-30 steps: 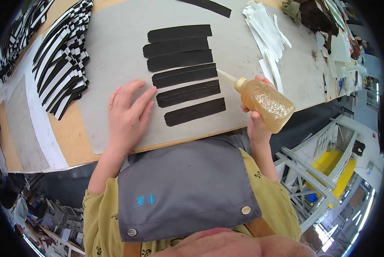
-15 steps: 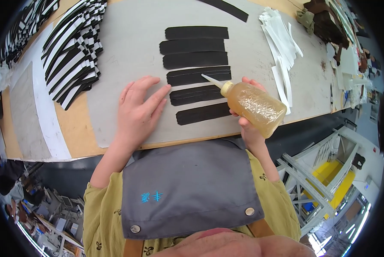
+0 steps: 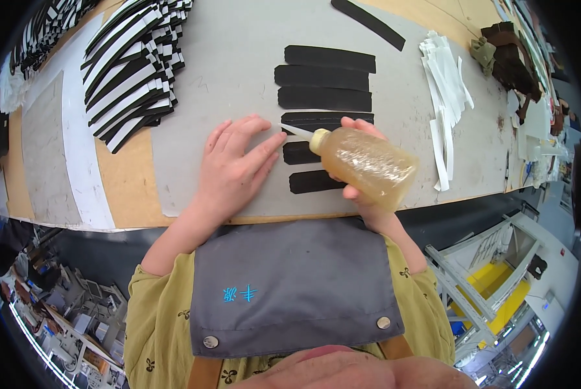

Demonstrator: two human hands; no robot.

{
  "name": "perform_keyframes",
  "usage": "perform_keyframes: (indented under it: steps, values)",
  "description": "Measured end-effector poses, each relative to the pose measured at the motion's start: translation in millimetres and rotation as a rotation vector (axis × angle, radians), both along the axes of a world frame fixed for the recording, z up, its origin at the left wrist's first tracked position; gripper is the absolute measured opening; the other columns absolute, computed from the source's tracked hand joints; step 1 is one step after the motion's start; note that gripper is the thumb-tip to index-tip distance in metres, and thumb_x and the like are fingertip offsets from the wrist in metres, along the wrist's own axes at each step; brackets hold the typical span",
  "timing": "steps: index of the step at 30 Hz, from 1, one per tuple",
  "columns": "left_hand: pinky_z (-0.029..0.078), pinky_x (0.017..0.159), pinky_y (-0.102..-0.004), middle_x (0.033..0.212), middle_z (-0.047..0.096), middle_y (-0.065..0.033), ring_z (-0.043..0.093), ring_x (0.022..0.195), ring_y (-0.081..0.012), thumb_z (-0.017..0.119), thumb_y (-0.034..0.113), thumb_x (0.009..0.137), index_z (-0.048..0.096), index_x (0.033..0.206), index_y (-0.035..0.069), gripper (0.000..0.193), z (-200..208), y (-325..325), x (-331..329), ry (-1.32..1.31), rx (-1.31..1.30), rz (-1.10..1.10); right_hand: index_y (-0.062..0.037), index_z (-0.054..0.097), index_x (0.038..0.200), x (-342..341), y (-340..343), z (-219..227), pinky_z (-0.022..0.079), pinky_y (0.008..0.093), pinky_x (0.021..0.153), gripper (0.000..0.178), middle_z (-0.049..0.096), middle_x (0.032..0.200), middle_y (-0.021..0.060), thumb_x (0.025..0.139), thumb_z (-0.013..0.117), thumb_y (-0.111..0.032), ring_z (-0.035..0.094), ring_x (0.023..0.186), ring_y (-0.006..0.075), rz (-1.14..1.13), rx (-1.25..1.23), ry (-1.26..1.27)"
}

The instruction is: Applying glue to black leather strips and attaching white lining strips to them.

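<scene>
In my right hand (image 3: 362, 188) is a squeeze bottle (image 3: 368, 162) of amber liquid, tilted so its thin pale nozzle (image 3: 297, 131) points left. The nozzle tip is over the left end of a black strip (image 3: 329, 119); whether it touches cannot be made out. My left hand (image 3: 238, 159) rests on the grey board with fingers spread, its index fingertip close to the nozzle. Several black strips (image 3: 323, 78) lie in a column, one above another. The bottle partly hides the lower ones, including the nearest strip (image 3: 313, 182).
Overlapping black and white strips (image 3: 131, 71) are heaped at the left. White strips (image 3: 443, 97) lie to the right, and a single black strip (image 3: 369, 24) is at the far side. Dark brown pieces (image 3: 511, 55) sit at the far right. The table's near edge (image 3: 284, 219) runs before my apron.
The bottle has moved left along a strip, its nozzle going from mid-strip to the left end. My left hand stays spread beside the strips. The whole view has shifted slightly.
</scene>
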State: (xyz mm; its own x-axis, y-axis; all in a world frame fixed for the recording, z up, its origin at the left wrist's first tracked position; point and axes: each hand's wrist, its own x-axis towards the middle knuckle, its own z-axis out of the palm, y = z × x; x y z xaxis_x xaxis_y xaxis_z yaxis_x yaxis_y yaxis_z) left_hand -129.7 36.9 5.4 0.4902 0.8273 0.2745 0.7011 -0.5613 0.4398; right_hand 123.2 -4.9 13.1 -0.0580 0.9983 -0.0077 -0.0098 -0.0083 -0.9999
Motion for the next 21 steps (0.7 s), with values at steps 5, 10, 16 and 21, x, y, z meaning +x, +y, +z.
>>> perform_keyframes:
  steps: [5, 10, 16, 21]
  values:
    - [0.041, 0.108, -0.0443, 0.134, 0.06, -0.0115, 0.057, 0.127, -0.0309, 0.072, 0.012, 0.091, 0.068, 0.133, 0.012, 0.043, 3.0, 7.2, -2.9, -0.053, -0.123, 0.009, -0.0067, 0.04, 0.155, 24.1, 7.4, 10.3, 0.059, 0.0214, 0.074, 0.117, 0.047, 0.157, 0.013, 0.068, 0.084, -0.071, 0.066, 0.101, 0.0113, -0.375, -0.109, 0.32]
    - [0.041, 0.106, -0.0452, 0.139, 0.056, -0.0104, 0.054, 0.129, -0.0313, 0.071, 0.019, 0.092, 0.065, 0.139, 0.018, 0.047, 7.5, 28.0, -2.2, 0.019, -0.093, 0.033, -0.0066, 0.047, 0.15, 76.5, 8.9, 2.7, 0.057, 0.0185, 0.074, 0.102, 0.053, 0.153, 0.012, 0.076, 0.079, -0.07, 0.066, 0.09, 0.0065, -0.645, 0.023, 0.456]
    - [0.036, 0.113, -0.0455, 0.142, 0.055, -0.0103, 0.05, 0.137, -0.0317, 0.064, 0.016, 0.097, 0.065, 0.141, 0.017, 0.044, 5.7, 31.0, 3.6, 0.119, -0.08, -0.019, -0.0058, 0.05, 0.148, 97.6, -8.3, -2.3, 0.058, 0.0172, 0.078, 0.093, 0.055, 0.151, 0.0134, 0.083, 0.075, -0.067, 0.064, 0.084, 0.0047, -0.696, 0.023, 0.488]
    - [0.036, 0.113, -0.0452, 0.143, 0.055, -0.0101, 0.05, 0.138, -0.0316, 0.063, 0.016, 0.098, 0.066, 0.14, 0.016, 0.042, 6.1, 30.8, 3.0, 0.13, -0.079, -0.01, -0.0064, 0.049, 0.148, 90.5, -7.4, -6.4, 0.056, 0.0164, 0.075, 0.093, 0.054, 0.151, 0.0145, 0.084, 0.074, -0.068, 0.062, 0.081, 0.0046, -0.67, 0.004, 0.426]
